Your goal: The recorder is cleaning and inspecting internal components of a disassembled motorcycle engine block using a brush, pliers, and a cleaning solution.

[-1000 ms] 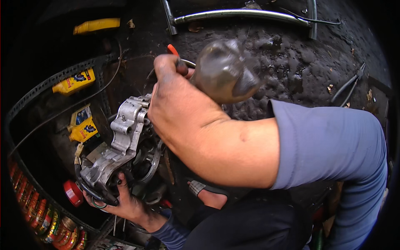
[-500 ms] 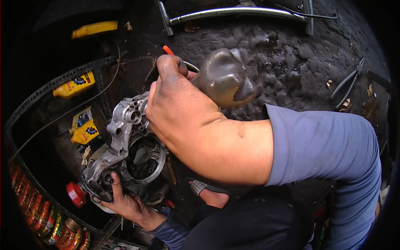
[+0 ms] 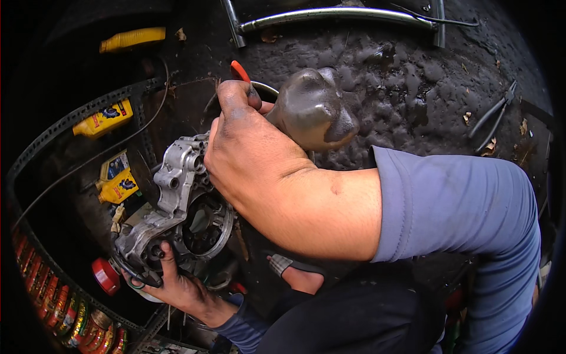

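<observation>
A grey metal engine crankcase (image 3: 177,206) with a round opening stands tilted at the left. My left hand (image 3: 183,289) grips its lower end, with the thumb on the front face and the fingers partly behind it. My right hand (image 3: 253,130) is closed at its upper end, back of the hand toward me. Beside the right fingertips a cloudy, stained plastic bottle (image 3: 312,112) tilts with its lobed base away from the hand; its narrow end runs behind the fingers, so the hold is partly hidden. A red handle-like piece (image 3: 240,72) sticks up at the index finger.
Two yellow oil bottles (image 3: 105,119) (image 3: 118,186) lie inside a perforated metal frame (image 3: 71,118). A red round cap (image 3: 106,276) is beside the crankcase. Pliers (image 3: 495,118) lie on the dark ground at the right. A chrome bar (image 3: 336,16) crosses the far side.
The bottle and my right hand have shifted slightly left together. The upper part of the crankcase has turned a little; my left hand keeps its hold.
</observation>
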The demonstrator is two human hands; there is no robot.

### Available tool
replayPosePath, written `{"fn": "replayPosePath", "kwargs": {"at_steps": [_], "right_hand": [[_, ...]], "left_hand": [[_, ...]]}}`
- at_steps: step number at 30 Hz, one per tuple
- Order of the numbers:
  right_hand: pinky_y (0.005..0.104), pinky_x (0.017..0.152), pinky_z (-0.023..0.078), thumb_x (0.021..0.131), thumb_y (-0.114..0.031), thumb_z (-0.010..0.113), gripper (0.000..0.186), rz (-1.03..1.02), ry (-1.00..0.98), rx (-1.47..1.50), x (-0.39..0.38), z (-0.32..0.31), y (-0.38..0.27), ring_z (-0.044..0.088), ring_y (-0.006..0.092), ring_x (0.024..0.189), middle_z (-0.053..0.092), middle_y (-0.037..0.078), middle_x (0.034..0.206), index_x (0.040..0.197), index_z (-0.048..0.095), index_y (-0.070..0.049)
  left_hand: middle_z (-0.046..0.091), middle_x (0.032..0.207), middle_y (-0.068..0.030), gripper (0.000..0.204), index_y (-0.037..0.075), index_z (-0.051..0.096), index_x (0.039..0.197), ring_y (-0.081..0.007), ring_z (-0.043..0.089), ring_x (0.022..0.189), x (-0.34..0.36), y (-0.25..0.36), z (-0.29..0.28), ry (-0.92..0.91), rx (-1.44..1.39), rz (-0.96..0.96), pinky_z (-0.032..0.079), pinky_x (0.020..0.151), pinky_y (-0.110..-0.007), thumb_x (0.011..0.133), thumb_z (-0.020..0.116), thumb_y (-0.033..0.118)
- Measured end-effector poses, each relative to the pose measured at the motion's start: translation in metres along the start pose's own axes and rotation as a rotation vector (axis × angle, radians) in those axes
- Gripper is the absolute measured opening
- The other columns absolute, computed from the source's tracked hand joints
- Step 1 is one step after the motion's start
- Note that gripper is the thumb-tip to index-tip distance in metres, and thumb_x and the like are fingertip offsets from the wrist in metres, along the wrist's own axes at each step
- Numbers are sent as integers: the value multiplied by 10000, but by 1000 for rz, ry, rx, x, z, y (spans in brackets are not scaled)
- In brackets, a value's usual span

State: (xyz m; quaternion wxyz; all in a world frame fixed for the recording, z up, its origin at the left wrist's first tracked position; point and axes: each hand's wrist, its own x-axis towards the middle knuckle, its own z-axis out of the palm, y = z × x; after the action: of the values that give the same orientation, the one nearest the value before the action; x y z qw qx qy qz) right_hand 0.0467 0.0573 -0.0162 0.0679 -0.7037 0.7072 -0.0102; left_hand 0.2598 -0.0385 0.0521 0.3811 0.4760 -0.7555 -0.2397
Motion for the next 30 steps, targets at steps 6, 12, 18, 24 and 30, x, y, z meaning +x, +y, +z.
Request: {"fn": "replayPosePath", "kwargs": {"at_steps": [6,12,18,24,30], "right_hand": [[529,803,403,603,-112,884,365,2,-61,-31,2,-5,-1,604,276,919,673,4,931,957,810,-154],[526,807,403,584,-116,888,399,-25,-69,-30,3,-6,-2,602,271,912,684,4,941,973,808,-152],[497,849,382,925,-211,562,287,-1,27,-57,2,1,-4,629,283,760,689,121,830,998,774,-31],[500,851,379,942,-226,543,301,-11,-4,-60,5,0,-3,623,289,780,690,117,836,1001,775,-44],[493,856,379,919,-225,571,280,0,-75,-88,4,8,7,613,274,809,668,122,868,1013,778,-62]], "left_hand": [[533,1375,-157,740,-25,435,1429,-266,541,1225,-2,-2,-2,-40,15,76,431,1103,-427,795,817,-49],[528,1381,-154,748,-28,437,1430,-265,539,1228,-4,3,-2,-29,33,105,425,1108,-421,788,819,-52],[496,1409,-160,800,-25,412,1449,-275,511,1258,-4,5,-1,-8,65,100,419,1115,-431,767,830,-56],[492,1414,-167,801,-21,402,1454,-283,503,1268,-3,9,2,-49,110,133,414,1121,-444,774,823,-57],[484,1438,-187,775,-16,392,1453,-304,510,1276,-2,7,-2,-81,89,164,429,1113,-446,797,801,-62]]}}
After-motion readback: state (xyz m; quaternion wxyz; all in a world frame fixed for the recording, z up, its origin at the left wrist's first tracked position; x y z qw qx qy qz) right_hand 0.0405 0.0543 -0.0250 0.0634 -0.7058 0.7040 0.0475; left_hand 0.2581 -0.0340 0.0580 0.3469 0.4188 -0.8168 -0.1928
